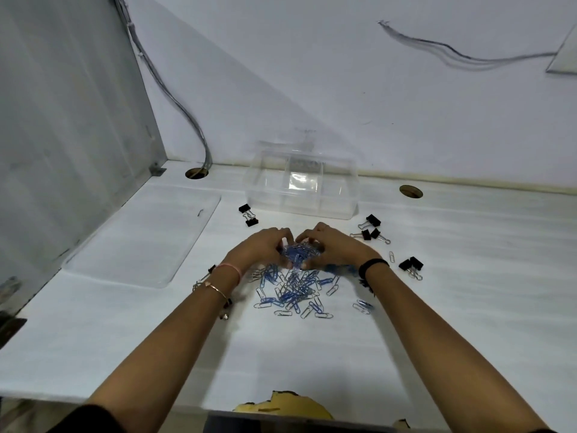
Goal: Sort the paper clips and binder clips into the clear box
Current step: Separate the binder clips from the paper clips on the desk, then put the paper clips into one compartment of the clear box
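A clear box (301, 182) with several compartments stands at the back of the white table. Just in front of it my left hand (259, 248) and my right hand (334, 245) are cupped together around a bunch of blue and silver paper clips (298, 253). More paper clips (293, 293) lie scattered on the table under my wrists. Black binder clips lie around: two at the left (249, 215), three at the right (371, 231), two further right (412, 265).
The box's clear lid (140, 239) lies flat at the left. Two cable holes (196, 173) (411, 191) sit near the back wall, with cables rising from the left one. A grey partition (68, 120) closes the left side. A single silver clip (391, 256) lies at the right.
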